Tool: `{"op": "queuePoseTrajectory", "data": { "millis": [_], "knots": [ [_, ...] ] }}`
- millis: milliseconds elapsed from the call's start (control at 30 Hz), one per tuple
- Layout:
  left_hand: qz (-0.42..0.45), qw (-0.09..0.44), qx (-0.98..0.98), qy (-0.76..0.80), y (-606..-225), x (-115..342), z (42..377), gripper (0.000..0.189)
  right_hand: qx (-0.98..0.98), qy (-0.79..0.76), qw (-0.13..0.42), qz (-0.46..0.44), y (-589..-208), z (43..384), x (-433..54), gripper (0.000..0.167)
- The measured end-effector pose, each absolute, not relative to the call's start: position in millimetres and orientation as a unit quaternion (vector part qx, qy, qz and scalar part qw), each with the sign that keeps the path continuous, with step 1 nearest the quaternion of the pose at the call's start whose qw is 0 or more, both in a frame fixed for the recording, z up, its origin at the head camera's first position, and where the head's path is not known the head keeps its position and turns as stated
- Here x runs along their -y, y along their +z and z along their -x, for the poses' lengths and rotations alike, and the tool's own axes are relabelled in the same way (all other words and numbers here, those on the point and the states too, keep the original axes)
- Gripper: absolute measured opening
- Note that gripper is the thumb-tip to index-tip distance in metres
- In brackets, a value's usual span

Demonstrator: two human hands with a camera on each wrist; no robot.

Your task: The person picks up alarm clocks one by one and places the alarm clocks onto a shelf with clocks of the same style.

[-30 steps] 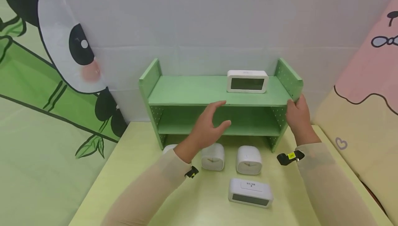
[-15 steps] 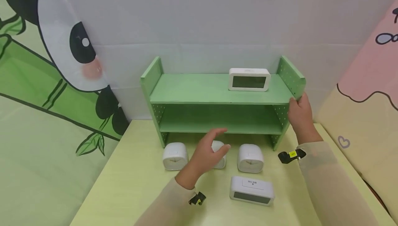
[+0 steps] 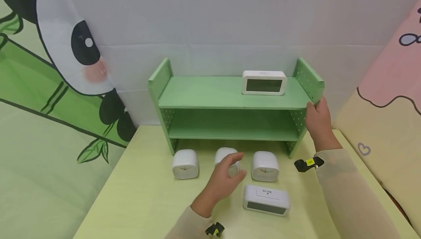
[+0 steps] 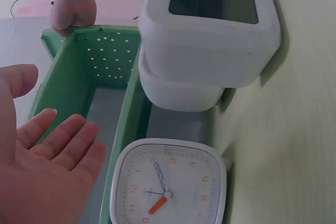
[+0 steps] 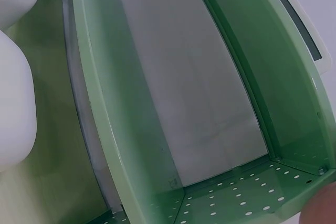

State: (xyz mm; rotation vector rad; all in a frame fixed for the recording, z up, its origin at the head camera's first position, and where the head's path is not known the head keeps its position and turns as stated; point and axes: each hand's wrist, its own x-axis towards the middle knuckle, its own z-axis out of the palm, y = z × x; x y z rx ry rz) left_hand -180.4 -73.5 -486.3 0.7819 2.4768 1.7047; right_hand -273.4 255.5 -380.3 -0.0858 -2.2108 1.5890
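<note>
My right hand [image 3: 319,120] grips the right side panel of a green two-tier shelf [image 3: 204,93]. Over the table in front of the shelf, my left hand [image 3: 221,181] has its thumb and fingers spread apart and holds nothing. Partly behind it stands a white analog alarm clock [image 3: 224,152]. Two like it flank it, one to the left [image 3: 185,164] and one to the right [image 3: 265,166]. A white digital clock [image 3: 266,200] lies nearer, right of my left hand. Another digital clock [image 3: 264,83] stands on the shelf's top board, toward the right. In the left wrist view an orange-numbered dial [image 4: 170,182] shows.
The pale yellow table [image 3: 138,195] carries the shelf and clocks. Behind is a light grey backdrop [image 3: 230,23]; a panda-printed cloth [image 3: 62,49] slopes along the left and a pink-and-cream one [image 3: 378,129] along the right.
My left hand has moved down and toward me, from before the shelf's boards to beside the middle clock, uncovering the left clock. My right hand keeps its grip on the shelf.
</note>
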Motion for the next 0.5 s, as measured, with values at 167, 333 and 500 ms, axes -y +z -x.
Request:
{"op": "queuePoseTrajectory", "data": {
  "millis": [167,333,500],
  "knots": [
    [-0.244,0.036,-0.794,0.556,-496,69,176,0.052,0.795,0.567,0.212,0.035,-380,273,-257,0.056],
    [-0.249,0.063,-0.809,0.529,-506,70,169,0.05,0.792,0.573,0.211,0.032,-382,273,-256,0.056],
    [-0.265,0.081,-0.815,0.508,-512,71,168,0.048,0.791,0.575,0.207,0.032,-381,273,-255,0.056]
  ]
}}
